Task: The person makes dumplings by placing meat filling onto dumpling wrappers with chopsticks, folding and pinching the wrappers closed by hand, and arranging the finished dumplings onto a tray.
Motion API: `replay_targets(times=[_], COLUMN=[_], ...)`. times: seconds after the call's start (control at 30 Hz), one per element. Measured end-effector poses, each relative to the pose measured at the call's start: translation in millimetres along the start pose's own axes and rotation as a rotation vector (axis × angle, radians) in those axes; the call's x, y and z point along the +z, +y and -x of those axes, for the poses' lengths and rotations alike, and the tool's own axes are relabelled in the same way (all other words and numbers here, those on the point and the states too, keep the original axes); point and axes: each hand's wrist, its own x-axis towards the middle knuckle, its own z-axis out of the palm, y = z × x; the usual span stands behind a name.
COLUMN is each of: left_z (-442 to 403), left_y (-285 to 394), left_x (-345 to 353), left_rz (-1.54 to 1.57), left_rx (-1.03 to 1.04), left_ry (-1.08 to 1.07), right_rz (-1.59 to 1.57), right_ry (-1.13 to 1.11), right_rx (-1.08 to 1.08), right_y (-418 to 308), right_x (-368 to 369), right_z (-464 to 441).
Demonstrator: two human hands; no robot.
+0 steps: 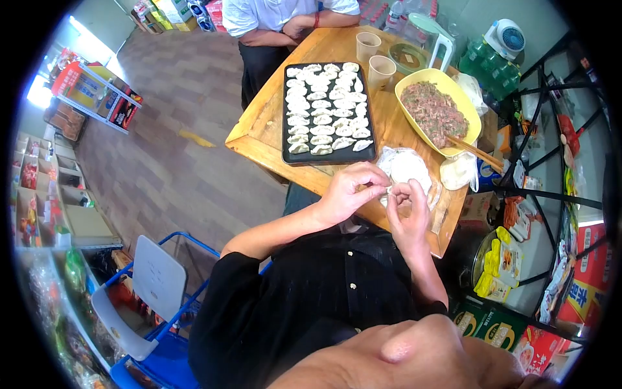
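Head view, and both bare hands are meeting over the near edge of the wooden table (259, 129)! The left hand (350, 189) comes in from the left, thumb and forefinger pinched together on a small pale piece of dough (389, 190); the right hand (411, 211) is on it from the right, fingers curled, thumb and fingertips closed at the same piece. Most of it is hidden between the fingers, so its exact shape I can't call. Just beyond the hands lie round white wrappers (409, 167) on crumpled plastic, with a pale bagged lump (457, 172) just to their right. Over on the left, the black tray (337, 157) carries rows of folded dumplings (317, 104). Far right, there's the yellow bowl (476, 123) of minced filling (433, 111), with chopsticks (478, 153) leaning over its near rim. Two paper cups (381, 70) stand beyond the tray, and a person in a white top (269, 14) rests both forearms at the far left edge.
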Motion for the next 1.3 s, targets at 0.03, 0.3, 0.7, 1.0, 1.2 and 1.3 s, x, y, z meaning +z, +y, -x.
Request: replay_targets(times=[0.03, 0.3, 0.7, 1.0, 1.2, 1.3], left_z=[1, 6, 13, 8, 15, 9], left_y=[0, -1, -2, -1, 7, -1], left_x=[1, 5, 6, 5, -4, 0], left_rz=[-0.005, 0.173, 0.153, 0.395, -0.005, -0.316], left_rx=[0.004, -0.264, -0.382, -0.325, -0.21, -0.013], left_ry=[0.002, -0.005, 0.08, 0.222, 0.037, 0.033], right_rz=[0.063, 0.2, 0.299, -0.075, -0.147, -0.078], right_ry=[-0.029, -0.164, -0.409, -0.208, -0.194, -0.25], right_rx=[-0.027, -0.314, -0.44, 0.26, 0.337, 0.31], right_y=[0, 6, -1, 14, 16, 10], right_x=[-2, -10, -16, 3, 6, 0], right_z=[0, -16, -30, -9, 4, -1])
